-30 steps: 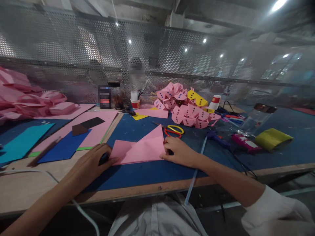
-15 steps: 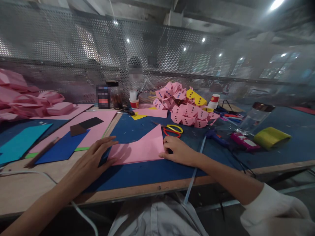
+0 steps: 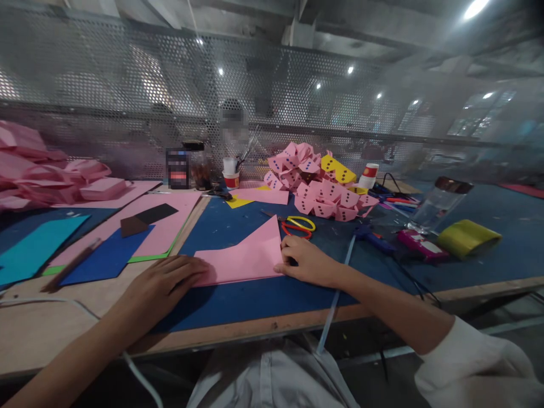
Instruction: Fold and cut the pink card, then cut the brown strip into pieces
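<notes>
A pink craft sheet point(image 3: 242, 255) lies on the blue mat point(image 3: 255, 300) in front of me, rising to a point at its upper right. Its lower edge seems to show a second layer. My left hand point(image 3: 172, 280) grips the sheet's left end, fingers together over the edge and thumb mostly hidden. At the right end, the bent fingers and thumb of my right hand point(image 3: 304, 262) pinch the sheet's edge. Just beyond that hand are scissors point(image 3: 300, 226) with one yellow and one red handle loop.
Pink dotted pieces point(image 3: 325, 195) are heaped behind the scissors. To the right lie a blue glue gun point(image 3: 376, 238), a clear jar point(image 3: 440, 204) and a yellow roll point(image 3: 470, 238). On the left are blue point(image 3: 110, 255) and teal sheets point(image 3: 42, 249), a brown stick point(image 3: 72, 266) and a white cable point(image 3: 76, 303).
My left hand has come down onto the sheet's left end, and its fingers, spread before, have closed together there. My right hand and the sheet have stayed nearly still.
</notes>
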Available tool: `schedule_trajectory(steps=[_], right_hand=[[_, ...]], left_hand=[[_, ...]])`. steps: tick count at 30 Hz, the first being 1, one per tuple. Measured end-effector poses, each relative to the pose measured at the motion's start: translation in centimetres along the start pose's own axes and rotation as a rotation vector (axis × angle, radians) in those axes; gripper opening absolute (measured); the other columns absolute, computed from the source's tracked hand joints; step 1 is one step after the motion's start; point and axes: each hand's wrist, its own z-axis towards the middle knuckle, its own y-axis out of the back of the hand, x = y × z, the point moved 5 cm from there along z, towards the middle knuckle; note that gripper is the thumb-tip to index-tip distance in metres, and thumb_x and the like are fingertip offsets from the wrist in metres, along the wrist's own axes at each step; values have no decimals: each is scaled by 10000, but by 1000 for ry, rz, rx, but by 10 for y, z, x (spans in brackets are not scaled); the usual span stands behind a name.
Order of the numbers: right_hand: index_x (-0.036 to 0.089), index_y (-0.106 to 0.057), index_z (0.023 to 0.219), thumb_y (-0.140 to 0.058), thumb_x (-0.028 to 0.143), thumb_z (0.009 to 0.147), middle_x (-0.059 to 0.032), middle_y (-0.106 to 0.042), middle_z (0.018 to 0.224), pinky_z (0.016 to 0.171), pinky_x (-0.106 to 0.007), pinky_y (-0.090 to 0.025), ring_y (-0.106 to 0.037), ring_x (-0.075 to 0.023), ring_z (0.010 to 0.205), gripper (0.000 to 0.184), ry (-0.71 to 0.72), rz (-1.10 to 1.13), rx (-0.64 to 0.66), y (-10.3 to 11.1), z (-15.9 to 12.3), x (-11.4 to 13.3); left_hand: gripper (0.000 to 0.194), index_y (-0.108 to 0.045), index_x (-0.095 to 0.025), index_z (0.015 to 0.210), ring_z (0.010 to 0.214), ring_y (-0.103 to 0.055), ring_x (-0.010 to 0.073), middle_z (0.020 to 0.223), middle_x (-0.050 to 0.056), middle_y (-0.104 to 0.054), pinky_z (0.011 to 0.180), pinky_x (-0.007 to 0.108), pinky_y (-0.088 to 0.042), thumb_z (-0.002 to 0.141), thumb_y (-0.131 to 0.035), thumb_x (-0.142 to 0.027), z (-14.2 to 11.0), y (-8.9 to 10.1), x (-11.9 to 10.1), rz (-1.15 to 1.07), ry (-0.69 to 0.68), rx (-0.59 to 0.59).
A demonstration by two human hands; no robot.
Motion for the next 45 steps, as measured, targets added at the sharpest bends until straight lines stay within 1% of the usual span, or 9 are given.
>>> schedule_trajectory(steps=[6,12,17,19,24,34,39,42,45], right_hand=[[163,-520,675,-635,394,862,-27,-525,886,750,-281,-375,-493,-150,845,319,8,-6,4,0,0,0],[164,-532,682,-643,389,855,-29,-532,908,771,-287,-379,-502,-155,865,305,5,-16,8,-2,0,-2],[164,-530,675,-642,389,855,-31,-532,904,765,-287,-380,-501,-155,858,309,2,-13,6,-1,0,-1],[165,-531,674,-642,386,856,-30,-530,898,766,-287,-380,-500,-154,855,307,3,-9,8,-1,0,-1],[165,-519,663,-642,390,855,-25,-522,885,755,-281,-377,-494,-150,841,320,6,-4,10,-1,1,-1],[160,-522,670,-653,371,848,-20,-506,878,739,-271,-369,-480,-142,826,305,4,-3,19,-1,1,0],[163,-520,668,-649,373,850,-22,-509,879,751,-277,-374,-483,-146,830,306,1,0,25,-1,1,-1],[164,-525,672,-647,378,851,-27,-516,886,756,-282,-377,-487,-151,838,305,-3,-2,24,-2,1,-1],[164,-523,670,-648,381,851,-25,-516,886,754,-281,-377,-485,-149,838,310,-1,-5,20,-2,1,-2]], left_hand=[[306,-630,-290,1157,1093,-605,205,1183,2,-672,986,345,-437,961,-418,-394,-1,4,-8,30,6,4],[411,-527,-345,1312,1198,-541,243,1334,-4,-582,1034,407,-414,930,-466,-487,-9,2,-18,112,-5,61],[487,-374,-364,1438,1280,-476,245,1397,5,-529,1099,444,-338,956,-431,-410,-14,0,-29,167,-139,64],[482,-380,-362,1436,1299,-454,249,1411,13,-512,1112,457,-315,957,-433,-392,-15,-2,-30,161,-162,65],[510,-385,-386,1429,1277,-468,251,1427,0,-489,1125,446,-271,932,-473,-457,-19,-4,-28,176,-115,59],[613,-393,-321,1438,1340,-394,276,1454,15,-471,1148,443,-213,879,-535,-529,-18,0,-39,196,-117,11],[622,-410,-284,1422,1279,-468,251,1393,22,-536,1165,437,-158,875,-533,-553,-17,-4,-47,209,-110,40],[639,-362,-310,1451,1270,-472,255,1399,19,-529,1162,461,-129,883,-514,-562,-17,-4,-54,232,-122,63],[656,-347,-348,1457,1270,-467,272,1399,21,-523,1146,481,-158,869,-516,-588,-16,-3,-59,246,-112,75]])
